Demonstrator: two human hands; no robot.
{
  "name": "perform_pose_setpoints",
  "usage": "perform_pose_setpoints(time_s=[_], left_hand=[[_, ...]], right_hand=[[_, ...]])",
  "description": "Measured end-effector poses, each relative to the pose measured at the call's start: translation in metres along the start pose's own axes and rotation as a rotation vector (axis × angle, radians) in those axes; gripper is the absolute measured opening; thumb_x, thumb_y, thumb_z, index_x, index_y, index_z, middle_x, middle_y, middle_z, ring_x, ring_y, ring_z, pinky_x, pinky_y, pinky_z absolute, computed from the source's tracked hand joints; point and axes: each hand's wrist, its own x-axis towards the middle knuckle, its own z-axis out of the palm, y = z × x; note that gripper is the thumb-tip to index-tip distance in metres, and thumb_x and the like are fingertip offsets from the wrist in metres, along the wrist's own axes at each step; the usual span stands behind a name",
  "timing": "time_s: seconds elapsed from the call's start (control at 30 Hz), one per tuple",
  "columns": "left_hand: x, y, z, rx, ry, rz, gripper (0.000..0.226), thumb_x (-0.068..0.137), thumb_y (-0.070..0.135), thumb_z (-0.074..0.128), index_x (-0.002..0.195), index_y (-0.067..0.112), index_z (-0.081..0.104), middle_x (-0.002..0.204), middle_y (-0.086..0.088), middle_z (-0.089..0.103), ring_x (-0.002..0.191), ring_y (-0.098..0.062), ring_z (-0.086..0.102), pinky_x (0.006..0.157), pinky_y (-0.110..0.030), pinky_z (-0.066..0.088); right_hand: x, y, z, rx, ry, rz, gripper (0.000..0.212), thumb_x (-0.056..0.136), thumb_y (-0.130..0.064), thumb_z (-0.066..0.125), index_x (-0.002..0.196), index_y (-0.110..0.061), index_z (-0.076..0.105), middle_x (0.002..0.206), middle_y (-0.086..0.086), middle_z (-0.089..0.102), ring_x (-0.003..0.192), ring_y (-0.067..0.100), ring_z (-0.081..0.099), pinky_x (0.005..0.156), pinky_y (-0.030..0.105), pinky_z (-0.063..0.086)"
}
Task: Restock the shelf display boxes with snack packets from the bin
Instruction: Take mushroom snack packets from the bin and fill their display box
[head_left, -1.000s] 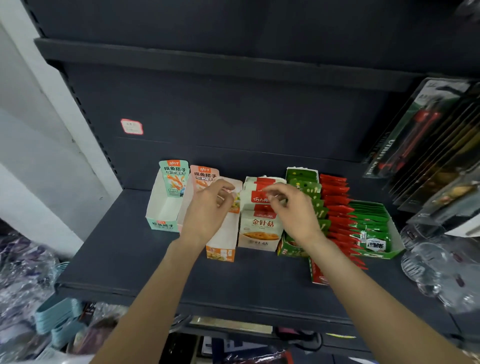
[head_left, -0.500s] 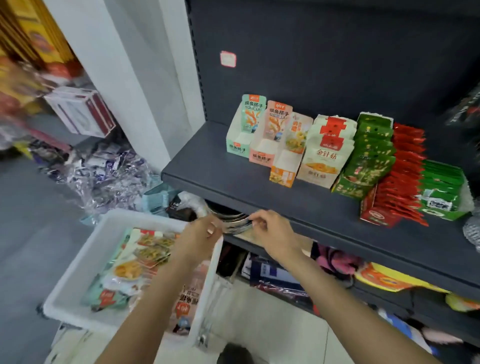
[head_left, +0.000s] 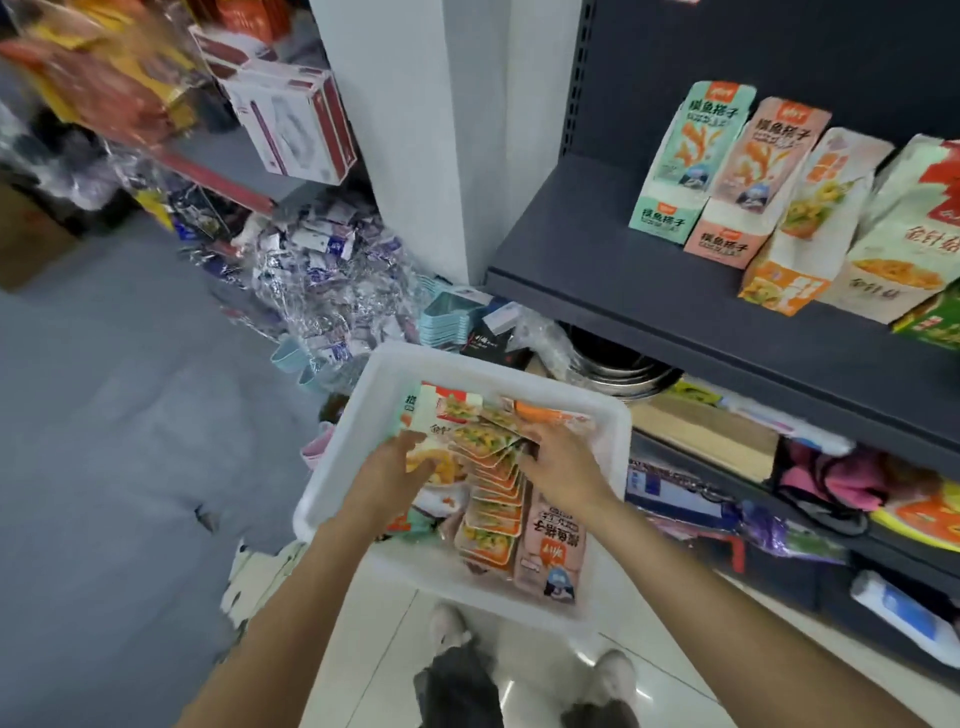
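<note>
A white plastic bin (head_left: 332, 483) stands low in front of me with snack packets in it. A row of orange-and-green packets (head_left: 493, 499) runs down its middle, and a pink packet (head_left: 550, 551) lies at its right side. My left hand (head_left: 389, 478) is in the bin, thumb and fingers pinching a pale packet with a yellow picture (head_left: 441, 457). My right hand (head_left: 561, 462) reaches to the top of the row, its fingertips hidden among the packets. On the dark shelf (head_left: 597, 260) at the upper right stand the display boxes: green (head_left: 675, 171), pink (head_left: 748, 197), orange (head_left: 805, 228), white (head_left: 904, 234).
A white pillar (head_left: 415, 130) stands left of the shelf. Heaped wrapped goods (head_left: 311, 260) and light blue items (head_left: 447, 317) lie on the floor behind the bin. Steel bowls (head_left: 618, 364) and mixed goods fill the lower shelves. My shoes (head_left: 452, 629) are below the bin.
My view has swung down and left from the shelf to the bin. Both hands have left the shelf edge and the bin's rim and now reach in among the packets.
</note>
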Motion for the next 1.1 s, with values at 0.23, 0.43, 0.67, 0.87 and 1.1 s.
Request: perform_pose_setpoints(time_s=[0.23,0.43,0.67,0.87,1.1], left_hand=[[0.031,-0.043,0.0,-0.005,-0.172,0.04,0.062,0.092,0.03,0.057,0.145,0.015,0.03,0.148,-0.012,0.033,0.13,-0.028,0.04,0.105,-0.031,0.031],[0.038,-0.063,0.014,-0.038,-0.148,-0.017,0.078,0.083,0.028,0.069,0.146,0.013,0.025,0.14,-0.017,0.031,0.13,-0.032,0.029,0.107,-0.037,0.027],[0.042,-0.065,0.012,-0.21,-0.074,-0.036,0.041,0.08,0.018,0.072,0.117,0.008,0.057,0.105,-0.01,0.06,0.098,-0.028,0.059,0.075,-0.029,0.043],[0.027,-0.061,-0.005,-0.304,0.044,-0.107,0.023,0.087,0.007,0.06,0.109,0.007,0.053,0.11,-0.011,0.065,0.093,-0.022,0.057,0.073,-0.028,0.04],[0.011,-0.066,-0.047,-0.513,0.227,-0.003,0.024,0.087,0.005,0.062,0.101,0.021,0.052,0.095,0.004,0.063,0.087,-0.015,0.06,0.065,-0.025,0.049]], right_hand=[[0.023,-0.032,0.053,-0.099,-0.087,0.014,0.064,0.094,-0.038,0.051,0.15,-0.024,0.022,0.158,0.001,0.012,0.145,0.022,0.009,0.117,0.037,0.011],[0.025,-0.031,0.073,-0.155,-0.098,0.048,0.063,0.095,-0.045,0.044,0.15,-0.031,0.017,0.159,-0.004,0.003,0.146,0.022,0.003,0.119,0.043,0.013],[0.021,-0.028,0.075,-0.134,-0.117,0.065,0.055,0.099,-0.043,0.037,0.149,-0.036,0.016,0.159,-0.008,0.004,0.146,0.02,0.004,0.117,0.046,0.019],[0.028,-0.042,0.07,-0.13,-0.101,0.115,0.053,0.099,-0.035,0.042,0.148,-0.026,0.027,0.158,0.0,0.014,0.145,0.023,0.013,0.118,0.04,0.017],[0.024,-0.08,0.054,0.118,0.064,0.093,0.045,0.097,-0.027,0.049,0.141,-0.018,0.041,0.145,0.003,0.044,0.133,0.021,0.04,0.108,0.032,0.031]])
